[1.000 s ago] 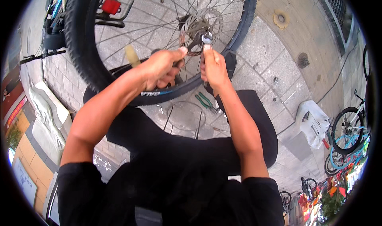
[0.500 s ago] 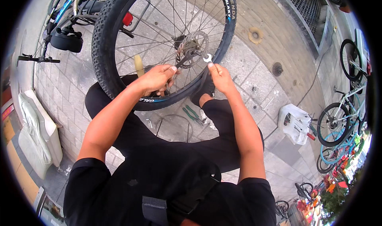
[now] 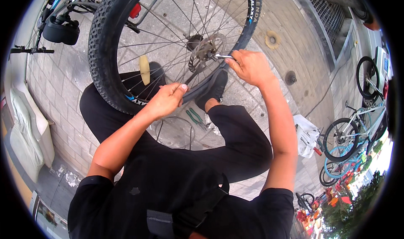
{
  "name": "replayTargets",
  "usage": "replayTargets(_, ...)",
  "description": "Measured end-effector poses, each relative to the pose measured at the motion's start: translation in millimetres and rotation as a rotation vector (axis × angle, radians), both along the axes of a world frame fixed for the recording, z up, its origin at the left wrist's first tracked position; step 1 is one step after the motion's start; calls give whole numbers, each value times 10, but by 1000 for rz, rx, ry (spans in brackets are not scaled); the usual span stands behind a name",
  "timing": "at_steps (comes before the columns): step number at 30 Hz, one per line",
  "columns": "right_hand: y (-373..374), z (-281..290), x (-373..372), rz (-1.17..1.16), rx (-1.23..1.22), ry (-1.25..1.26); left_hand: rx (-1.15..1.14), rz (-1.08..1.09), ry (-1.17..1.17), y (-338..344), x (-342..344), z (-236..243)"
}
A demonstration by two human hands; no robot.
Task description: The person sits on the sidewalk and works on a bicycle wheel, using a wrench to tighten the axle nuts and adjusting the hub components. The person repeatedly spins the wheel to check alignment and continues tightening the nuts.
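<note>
A bicycle wheel with a knobby black tire [image 3: 101, 49] stands tilted between my legs, its brake rotor and hub [image 3: 205, 53] facing me. My left hand [image 3: 167, 100] is closed on the end of a dark flat wrench [image 3: 195, 74], which reaches up to the hub. In my right hand [image 3: 253, 67] is a silver wrench [image 3: 224, 56], pinched between thumb and fingers. Its far end is at the hub's axle, though whether it grips a nut there is too small to tell. Behind the spokes shows a pale yellow oblong piece [image 3: 144, 70].
Green-handled pliers [image 3: 195, 117] lie on the paving by my shoe [image 3: 213, 87]. A white plastic bag with tools [image 3: 306, 137] rests to the right. A bicycle [image 3: 63, 28] lies at the far left; other bicycles [image 3: 343, 133] stand at the right.
My right hand has turned and brought the silver wrench's end to the axle. My left hand sits lower, still on the dark wrench. The wheel stands differently in view.
</note>
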State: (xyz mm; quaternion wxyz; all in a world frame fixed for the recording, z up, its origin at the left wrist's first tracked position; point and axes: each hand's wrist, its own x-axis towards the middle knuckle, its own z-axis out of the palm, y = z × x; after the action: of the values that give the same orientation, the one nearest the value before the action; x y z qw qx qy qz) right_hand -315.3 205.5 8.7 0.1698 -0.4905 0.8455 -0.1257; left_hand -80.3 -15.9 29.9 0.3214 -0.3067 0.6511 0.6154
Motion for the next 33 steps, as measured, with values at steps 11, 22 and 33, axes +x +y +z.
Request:
replayTargets(11, -244, 26, -263, 247, 37, -48, -68, -32, 32, -2, -137, -5)
replayTargets(22, 47, -635, 288, -279, -111, -765, -51, 25, 70, 54, -47, -115)
replayTargets(33, -24, -712, 883, -781, -315, -1507, -147, 36, 152, 211, 30, -261)
